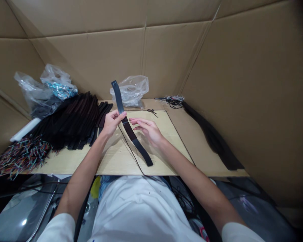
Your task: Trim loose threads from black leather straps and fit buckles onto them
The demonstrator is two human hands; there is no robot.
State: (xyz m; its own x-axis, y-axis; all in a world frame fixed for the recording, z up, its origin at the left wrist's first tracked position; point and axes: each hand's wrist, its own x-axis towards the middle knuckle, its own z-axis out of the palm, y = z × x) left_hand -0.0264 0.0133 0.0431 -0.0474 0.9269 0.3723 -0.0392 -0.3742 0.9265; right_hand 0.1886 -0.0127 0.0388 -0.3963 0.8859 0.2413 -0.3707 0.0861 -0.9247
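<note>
A long dark strap (142, 152) is held slantwise above the board, its top end tilted up and away from me. My left hand (112, 121) pinches it near the middle, thumb on top, beside some cord wound around it. From there a thin black cord (131, 153) runs down to the table's front edge. My right hand (148, 130) is just right of the wound part, fingers stretched out and slightly apart. Nothing shows in it, and a small gap seems to separate its fingertips from the strap.
Many dark straps (73, 117) lie piled at the left, near colourful thread ends (22, 154) and plastic bags (58, 84). Another clear bag (135, 90) sits at the back. Cord scraps (173, 101) and a black strip bundle (212, 136) lie right. Cardboard walls (111, 50) enclose the table.
</note>
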